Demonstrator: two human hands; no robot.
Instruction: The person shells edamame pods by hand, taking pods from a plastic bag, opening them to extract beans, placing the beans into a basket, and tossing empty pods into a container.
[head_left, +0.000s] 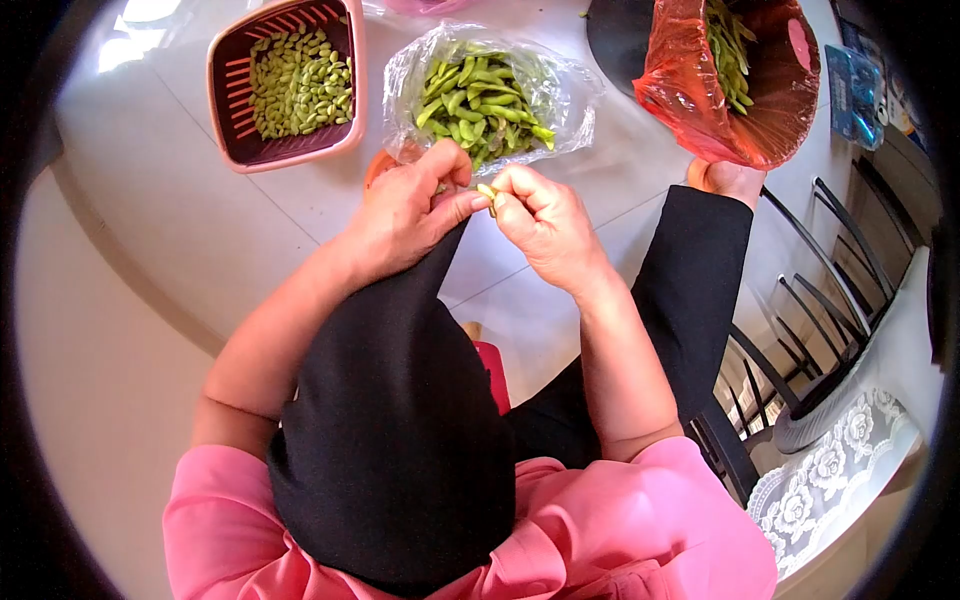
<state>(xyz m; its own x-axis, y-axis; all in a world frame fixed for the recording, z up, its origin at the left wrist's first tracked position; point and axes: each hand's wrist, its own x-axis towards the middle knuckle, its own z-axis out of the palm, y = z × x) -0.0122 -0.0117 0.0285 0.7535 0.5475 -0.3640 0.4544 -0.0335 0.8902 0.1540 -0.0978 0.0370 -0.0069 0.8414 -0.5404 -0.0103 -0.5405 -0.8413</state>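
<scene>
My left hand (415, 205) and my right hand (545, 220) meet above my raised knee, thumbs and fingers pinched together. Between their fingertips is a small pale green bean pod (487, 192), gripped from both sides. Just beyond my hands lies a clear plastic bag (575, 100), opened wide, with a pile of green pods (480, 95) in it. To the left stands a pink basket (215, 110) with a dark inside, holding many shelled green beans (300, 85).
At the upper right a red plastic bag (680, 110) holds more green pods. My legs in black trousers (695, 270) are bent beneath my arms. Black chair bars (810, 300) and white lace cloth (825, 480) are on the right. The floor is pale tile (270, 220).
</scene>
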